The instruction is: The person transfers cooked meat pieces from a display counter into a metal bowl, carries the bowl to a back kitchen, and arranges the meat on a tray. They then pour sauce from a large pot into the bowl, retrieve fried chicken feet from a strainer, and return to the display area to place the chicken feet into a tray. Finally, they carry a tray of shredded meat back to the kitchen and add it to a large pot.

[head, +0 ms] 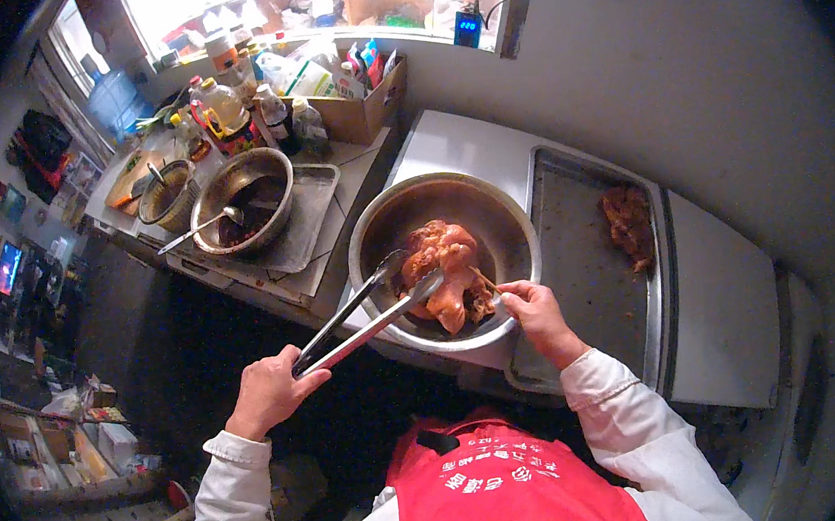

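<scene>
My left hand [277, 385] is closed around the handle end of metal tongs [364, 329], whose spread tips reach into a large metal bowl [358, 266]. Between and beside the tips lies a reddish-brown piece of cooked meat [441, 254] in the bowl. My right hand [541, 318] pinches a thin wooden stick [486, 281] over the bowl's right rim; its far end meets the meat. Whether the stick goes into the meat cannot be told. Right of the bowl, a metal tray [574, 245] holds another browned piece of meat [627, 227] near its far right edge.
On the left counter, a metal basin [277, 170] of dark sauce holds a ladle [232, 215] and rests on a tray [315, 217]. Around it stand a glass bowl [169, 198], an oil bottle [223, 107], other bottles and a cardboard box [373, 114]. A wall rises behind the right table.
</scene>
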